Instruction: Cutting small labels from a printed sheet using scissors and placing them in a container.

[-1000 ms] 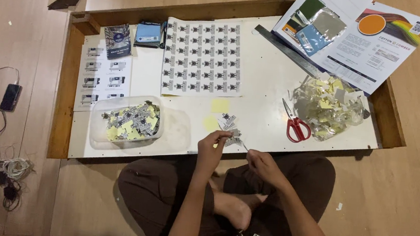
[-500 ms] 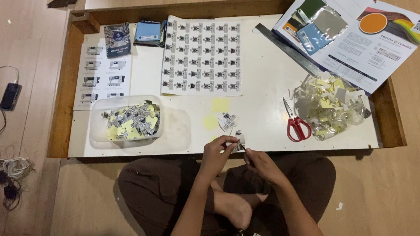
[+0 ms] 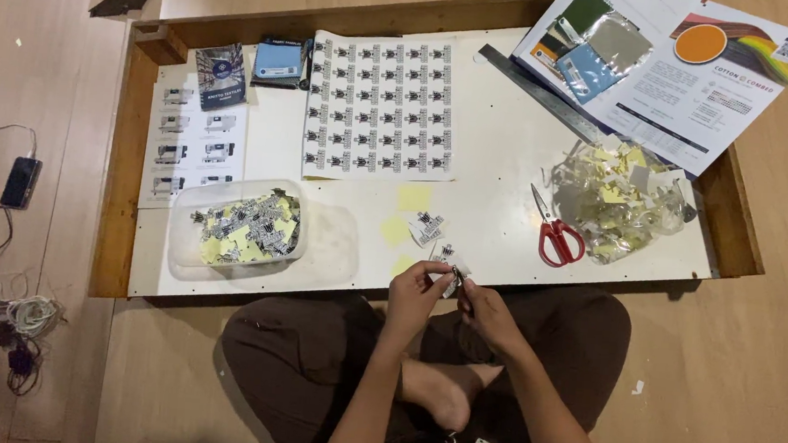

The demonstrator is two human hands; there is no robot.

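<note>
A person sits cross-legged on the floor at the near edge of a low white worktop with a wooden rim. The left hand and the right hand meet just over that near edge. Both hands are closed, and together they pinch one small sticker piece between the fingertips. The piece is too small to tell more about it.

Just past the hands, a few cut sticker pieces lie on the worktop, next to some small yellow paper squares. To the left of them sits a clear plastic box with a pile of black-and-white and yellow bits inside. To the right lie red scissors, closed. Right beside the scissors is a clear plastic bag stuffed with yellow and white scraps.

Farther away, in the middle, lies a big sheet of stickers in neat rows. On the far left are a paper with small pictures, a dark booklet and a blue card. A long metal ruler lies slanted at the far right, with its far end under a large printed sheet that has an orange circle on it.

On the floor at the left lie a phone and some cables.
</note>
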